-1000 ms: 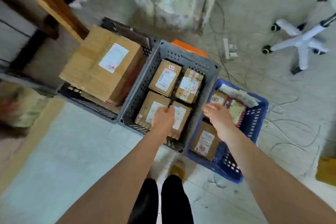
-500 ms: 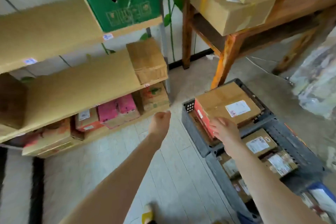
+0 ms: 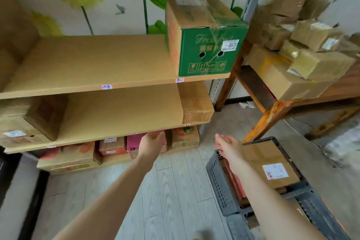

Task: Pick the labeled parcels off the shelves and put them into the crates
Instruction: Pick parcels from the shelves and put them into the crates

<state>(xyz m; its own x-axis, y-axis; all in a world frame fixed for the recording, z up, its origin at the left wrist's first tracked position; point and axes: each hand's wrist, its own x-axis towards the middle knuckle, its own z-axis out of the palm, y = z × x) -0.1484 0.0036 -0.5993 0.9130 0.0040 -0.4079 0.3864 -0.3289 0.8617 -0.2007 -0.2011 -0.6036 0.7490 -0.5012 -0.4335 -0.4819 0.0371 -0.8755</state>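
Observation:
Cardboard-covered shelves (image 3: 109, 82) stand ahead of me. A green labeled box (image 3: 204, 52) sits at the right end of the upper shelf, and a plain brown box (image 3: 195, 103) on the middle one. On the bottom level lie several parcels, among them a pink one (image 3: 134, 143) and a red-orange one (image 3: 112, 145). My left hand (image 3: 153, 143) is stretched out, open and empty, just in front of the pink parcel. My right hand (image 3: 228, 145) hangs open and empty above the near corner of a dark grey crate (image 3: 218, 179) that holds a large labeled carton (image 3: 270, 163).
An orange-brown wooden table (image 3: 272, 111) at the right carries a heap of taped parcels (image 3: 303, 45). More boxes (image 3: 29, 122) fill the left ends of the shelves. A second dark crate (image 3: 315, 210) adjoins the first. Pale plank floor (image 3: 171, 191) lies between me and the shelves.
My view has swung up from the crates to the shelves. Both hands left the crates and rose toward the bottom shelf, the left one uncurling in front of the pink parcel.

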